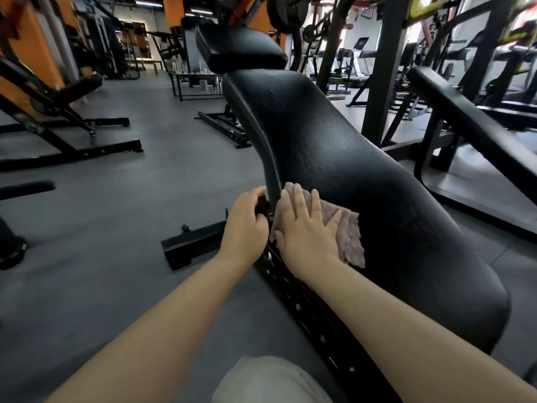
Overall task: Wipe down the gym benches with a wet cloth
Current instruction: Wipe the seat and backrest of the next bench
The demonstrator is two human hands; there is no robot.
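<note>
A long black padded bench (348, 158) runs from the near right up to the middle, with a separate black head pad (241, 48) at its far end. A pale pink cloth (351, 237) lies on the bench's left side near its edge. My right hand (305, 225) presses flat on the cloth with straight, spread fingers. My left hand (244, 225) grips the left edge of the bench pad, its fingers curled under the rim right beside the cloth.
The bench's black steel frame (191, 245) with bolt holes runs below the pad on a grey rubber floor. Another black bench (476, 123) stands to the right, an incline bench (66, 94) to the left. Racks, weight plates and treadmills fill the back.
</note>
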